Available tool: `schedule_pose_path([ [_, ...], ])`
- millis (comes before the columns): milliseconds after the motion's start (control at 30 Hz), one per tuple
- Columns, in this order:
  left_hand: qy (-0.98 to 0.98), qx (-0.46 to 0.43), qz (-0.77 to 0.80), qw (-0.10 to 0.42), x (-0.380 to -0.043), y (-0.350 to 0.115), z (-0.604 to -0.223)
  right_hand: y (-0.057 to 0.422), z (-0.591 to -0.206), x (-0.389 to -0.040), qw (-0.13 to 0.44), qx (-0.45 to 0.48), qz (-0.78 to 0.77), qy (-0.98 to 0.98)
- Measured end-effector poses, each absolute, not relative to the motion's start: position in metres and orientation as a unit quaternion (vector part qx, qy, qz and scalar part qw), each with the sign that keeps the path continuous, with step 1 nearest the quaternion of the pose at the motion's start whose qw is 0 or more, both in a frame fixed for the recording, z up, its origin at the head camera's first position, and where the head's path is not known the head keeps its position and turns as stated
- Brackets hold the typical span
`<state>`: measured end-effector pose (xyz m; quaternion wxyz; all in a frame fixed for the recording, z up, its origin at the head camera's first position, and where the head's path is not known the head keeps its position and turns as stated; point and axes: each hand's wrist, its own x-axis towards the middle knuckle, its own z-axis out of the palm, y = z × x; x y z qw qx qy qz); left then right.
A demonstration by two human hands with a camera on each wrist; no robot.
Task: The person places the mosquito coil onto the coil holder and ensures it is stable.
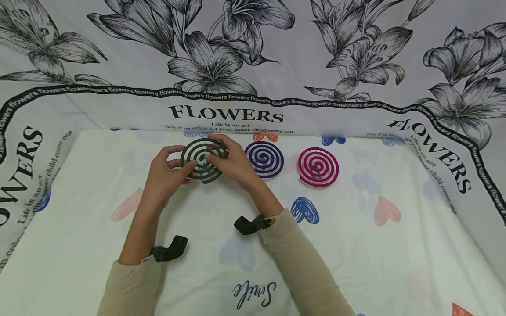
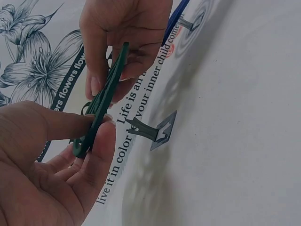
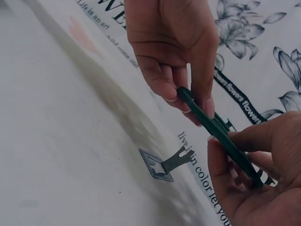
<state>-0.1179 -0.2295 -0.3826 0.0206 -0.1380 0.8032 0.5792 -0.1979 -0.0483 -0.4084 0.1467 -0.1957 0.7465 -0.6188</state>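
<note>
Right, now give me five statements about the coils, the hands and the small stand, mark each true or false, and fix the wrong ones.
1. The left hand and the right hand both hold the green coil. True.
2. Neither hand touches the pink coil. True.
3. In the head view, the pink coil is the middle one of the three. False: the blue coil is, with the pink one farthest right.
4. The green coil lies on the cloth. False: the fingers hold it up, apart from the small stand.
5. The small stand has bare, forked prongs. True.
</note>
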Motion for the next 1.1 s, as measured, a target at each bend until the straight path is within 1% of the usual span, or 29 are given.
schedule_pose_path([
  [133, 0.800, -0.133, 0.585, 0.035, -0.120, -0.229, -0.386, -0.047, -0.410, -0.196, 0.141, -0.189, -0.607, 0.759],
  [267, 0.804, -0.133, 0.579, 0.036, -0.120, -0.229, -0.388, -0.048, -0.412, -0.196, 0.137, -0.174, -0.598, 0.770],
  [500, 0.793, -0.145, 0.591, 0.026, -0.122, -0.226, -0.390, -0.052, -0.415, -0.197, 0.130, -0.146, -0.598, 0.777],
  [900, 0.781, -0.149, 0.606, 0.011, -0.124, -0.225, -0.397, -0.057, -0.418, -0.197, 0.124, -0.149, -0.599, 0.777],
  [1100, 0.794, -0.163, 0.585, 0.001, -0.126, -0.224, -0.398, -0.057, -0.418, -0.197, 0.111, -0.167, -0.571, 0.796],
])
